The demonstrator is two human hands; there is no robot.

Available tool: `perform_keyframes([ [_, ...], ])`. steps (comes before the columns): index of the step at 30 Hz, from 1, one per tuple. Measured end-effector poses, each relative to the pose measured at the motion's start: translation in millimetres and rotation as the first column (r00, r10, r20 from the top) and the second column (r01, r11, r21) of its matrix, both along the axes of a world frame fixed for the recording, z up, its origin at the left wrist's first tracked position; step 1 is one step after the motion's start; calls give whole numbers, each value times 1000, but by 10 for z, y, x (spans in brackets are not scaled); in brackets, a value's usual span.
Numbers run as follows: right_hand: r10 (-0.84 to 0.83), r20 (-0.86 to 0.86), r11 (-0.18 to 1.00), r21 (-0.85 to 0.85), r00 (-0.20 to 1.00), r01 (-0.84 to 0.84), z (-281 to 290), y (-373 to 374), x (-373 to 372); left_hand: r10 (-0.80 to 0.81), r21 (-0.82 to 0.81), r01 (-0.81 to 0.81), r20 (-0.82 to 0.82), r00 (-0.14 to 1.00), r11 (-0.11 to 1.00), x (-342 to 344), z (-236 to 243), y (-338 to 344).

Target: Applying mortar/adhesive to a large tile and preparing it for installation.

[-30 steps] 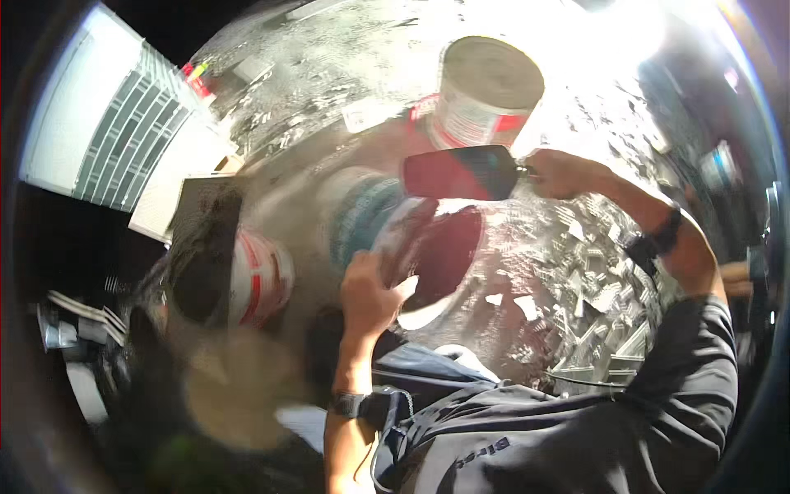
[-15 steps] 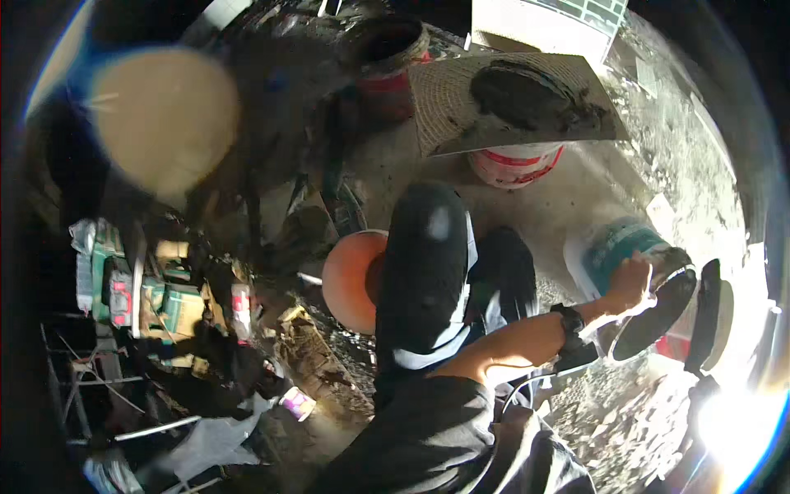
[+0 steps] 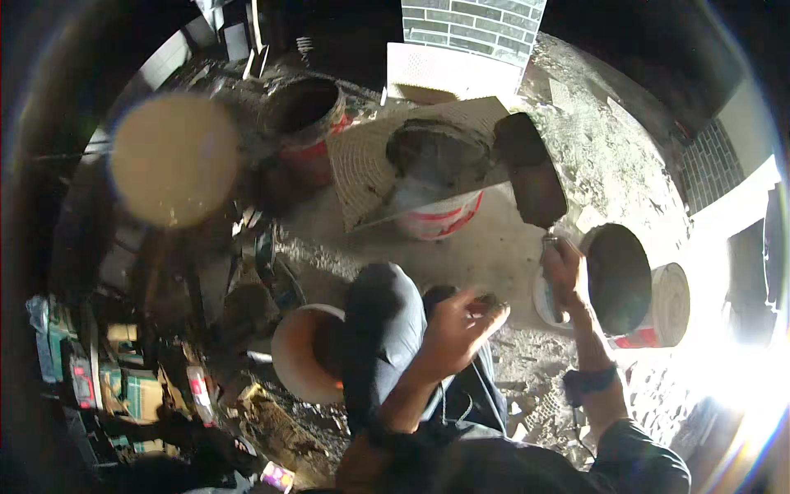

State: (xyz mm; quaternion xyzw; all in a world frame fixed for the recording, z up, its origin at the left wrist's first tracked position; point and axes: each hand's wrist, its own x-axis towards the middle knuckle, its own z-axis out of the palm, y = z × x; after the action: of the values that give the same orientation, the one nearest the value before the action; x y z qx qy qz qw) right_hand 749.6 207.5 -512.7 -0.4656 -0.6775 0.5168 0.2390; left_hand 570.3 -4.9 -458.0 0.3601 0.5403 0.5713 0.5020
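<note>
— Dark mortar everywhere. How many buckets do you count?
— Four: a dark one with a red band [image 3: 303,123] at the back, a white one with red stripes [image 3: 436,216] under the board, a white one lying tipped at the right [image 3: 650,305], and an orange-rimmed one [image 3: 309,354] by the knee.
— Boards?
— One, a combed grey tile [image 3: 370,169] resting flat on the striped bucket, a dark heap of mortar [image 3: 440,152] in its middle.
— And the tool?
— One trowel [image 3: 533,177], a long dark blade, smeared, tilted, its tip touching the tile's right edge. The right hand [image 3: 566,276] is clenched round its handle.
— The left hand [image 3: 457,325]?
— Over the lap, fingers loosely curled, holding nothing I can make out.
</note>
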Motion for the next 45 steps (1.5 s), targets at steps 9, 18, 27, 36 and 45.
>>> perform_keyframes([
  [9,-61,-43,998,16,997,62,-227,178,-1297,610,-326,-802,-525,593,499,-2200,-673,-1678],
  [18,83,349,962,-274,934,17,1357,607,-1824,762,-956,-285,-139,633,63,-856,-364,-3065],
  [27,283,572,958,-204,770,-201,2264,808,-2513,723,-991,-134,-115,681,-32,-354,1015,-3159],
  [36,349,670,923,-365,656,-118,2342,1204,-2933,701,-992,-111,-125,702,-65,-656,1636,-2605],
  [45,17,446,931,-333,895,148,2350,1920,-3080,655,-987,-152,-147,741,-49,-1042,1935,-2295],
])
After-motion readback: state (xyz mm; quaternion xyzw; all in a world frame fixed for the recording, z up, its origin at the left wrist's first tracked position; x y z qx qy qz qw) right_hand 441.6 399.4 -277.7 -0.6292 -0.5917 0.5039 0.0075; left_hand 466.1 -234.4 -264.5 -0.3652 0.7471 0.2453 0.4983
